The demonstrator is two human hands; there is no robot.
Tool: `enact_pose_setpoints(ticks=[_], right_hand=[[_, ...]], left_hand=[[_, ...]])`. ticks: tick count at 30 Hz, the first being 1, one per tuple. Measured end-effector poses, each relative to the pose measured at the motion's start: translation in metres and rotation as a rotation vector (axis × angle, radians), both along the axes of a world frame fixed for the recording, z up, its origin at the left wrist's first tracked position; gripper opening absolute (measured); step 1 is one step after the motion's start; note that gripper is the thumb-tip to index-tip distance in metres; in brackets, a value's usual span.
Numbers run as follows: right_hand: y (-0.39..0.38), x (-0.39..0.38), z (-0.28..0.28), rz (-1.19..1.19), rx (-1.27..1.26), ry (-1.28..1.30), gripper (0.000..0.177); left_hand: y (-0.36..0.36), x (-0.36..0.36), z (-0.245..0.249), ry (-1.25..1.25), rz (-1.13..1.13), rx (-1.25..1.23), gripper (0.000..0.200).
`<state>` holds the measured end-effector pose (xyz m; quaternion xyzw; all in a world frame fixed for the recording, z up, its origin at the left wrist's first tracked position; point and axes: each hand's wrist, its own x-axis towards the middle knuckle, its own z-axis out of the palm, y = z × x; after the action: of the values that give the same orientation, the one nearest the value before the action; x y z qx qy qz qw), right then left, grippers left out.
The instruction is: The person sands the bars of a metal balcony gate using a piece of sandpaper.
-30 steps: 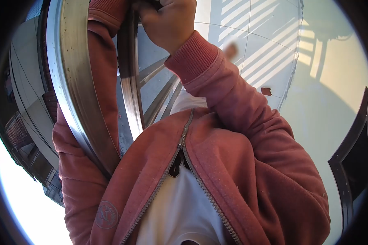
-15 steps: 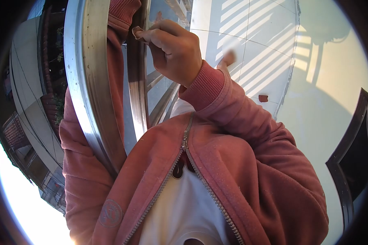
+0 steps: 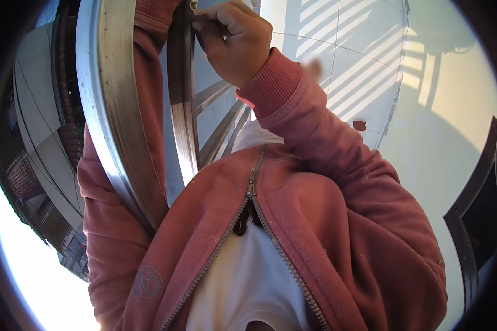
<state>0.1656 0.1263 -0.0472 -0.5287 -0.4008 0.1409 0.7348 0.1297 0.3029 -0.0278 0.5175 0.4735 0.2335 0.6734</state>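
Observation:
My right hand (image 3: 234,41) is near the top of the view, beside the dark inner bar (image 3: 182,105) of a metal railing. Its fingers are pinched together at a small pale scrap or fitting (image 3: 194,6), too small to name. My left sleeve (image 3: 152,60) runs up between the broad shiny handrail (image 3: 110,105) and that inner bar. The left hand itself lies beyond the top edge, out of sight.
Slanted metal slats (image 3: 221,135) show under the inner bar. Striped sunlight falls on the tiled floor (image 3: 320,33), where a small reddish-brown piece (image 3: 359,126) lies. A dark-framed panel (image 3: 475,220) is at the right; buildings (image 3: 38,110) are outside the handrail.
My right hand has moved up in the view, its fingertips reaching the top edge. The left sleeve's cuff has also shifted up and slightly left. The view itself has shifted a little.

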Motion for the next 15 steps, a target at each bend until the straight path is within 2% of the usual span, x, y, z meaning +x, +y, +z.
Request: enact_pose_setpoints(ticks=[3,4,7,8,9,10,12,13,14,15], right_hand=[[-0.019,-0.008,-0.008,0.083,-0.070,-0.047,0.008],[-0.010,-0.002,-0.006,0.148,-0.155,0.073,0.007],[-0.012,-0.002,-0.005,0.151,-0.185,0.039,0.008],[-0.030,-0.008,-0.002,0.257,-0.214,0.132,0.009],[-0.045,-0.010,-0.003,0.362,-0.243,0.225,0.010],[-0.055,-0.006,-0.007,0.353,-0.240,0.229,0.010],[-0.075,0.007,-0.018,0.529,-0.485,0.408,0.007],[-0.080,0.017,-0.031,0.428,-0.487,0.436,0.008],[-0.088,0.029,-0.043,0.328,-0.493,0.471,0.009],[-0.101,0.047,-0.044,0.335,-0.563,0.492,0.010]], left_hand=[[-0.002,0.002,0.004,0.045,0.025,-0.025,0.039],[-0.006,0.000,0.003,0.069,0.017,-0.047,0.039],[0.000,-0.003,-0.002,-0.002,-0.081,-0.005,0.040],[0.000,-0.002,-0.001,-0.026,-0.123,0.017,0.039],[0.000,-0.004,0.001,0.058,-0.065,-0.030,0.038],[0.001,-0.005,-0.001,0.062,-0.075,-0.028,0.038],[0.008,-0.013,-0.017,-0.072,0.032,0.250,0.038],[0.028,-0.039,-0.033,0.099,-0.074,0.515,0.048],[0.019,-0.055,-0.029,0.205,-0.008,0.545,0.050],[-0.022,-0.056,-0.003,0.260,-0.026,0.588,0.052]])
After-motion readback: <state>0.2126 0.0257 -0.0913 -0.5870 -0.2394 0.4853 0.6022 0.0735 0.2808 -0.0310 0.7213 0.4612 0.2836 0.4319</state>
